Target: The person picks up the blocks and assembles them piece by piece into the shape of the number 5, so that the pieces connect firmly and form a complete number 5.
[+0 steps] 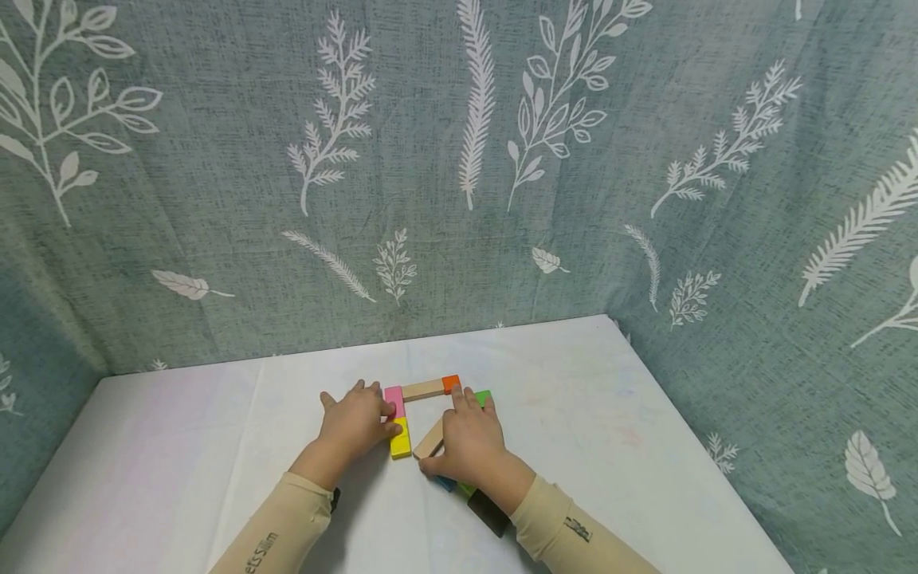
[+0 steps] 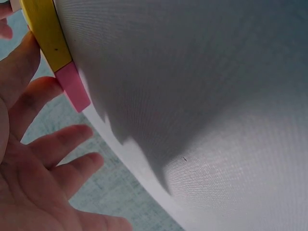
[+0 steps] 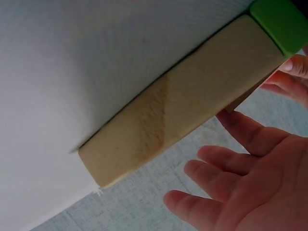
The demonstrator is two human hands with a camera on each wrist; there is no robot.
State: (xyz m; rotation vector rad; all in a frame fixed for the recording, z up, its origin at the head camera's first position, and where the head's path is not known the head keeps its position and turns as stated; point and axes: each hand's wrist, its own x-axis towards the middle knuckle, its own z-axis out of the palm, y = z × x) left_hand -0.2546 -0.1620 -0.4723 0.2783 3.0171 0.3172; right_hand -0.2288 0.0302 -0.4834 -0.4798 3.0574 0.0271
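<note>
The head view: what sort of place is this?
Perhaps a small screened-off play or filming corner: a white table, leaf-patterned cloth hanging behind it, and small coloured blocks on top.

block: pink [image 1: 394,399] | block: yellow [image 1: 401,446] | backdrop [image 1: 430,239]: grey-green, white leaf print

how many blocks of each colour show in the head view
Pink rectangular block: 1
Yellow rectangular block: 1
Bare wooden rectangular blocks: 2
Orange square block: 1
Green blocks, partly hidden: 2
Blue block, partly hidden: 1
Dark brown rectangular block: 1
Total: 9 showing; others may be hidden
</note>
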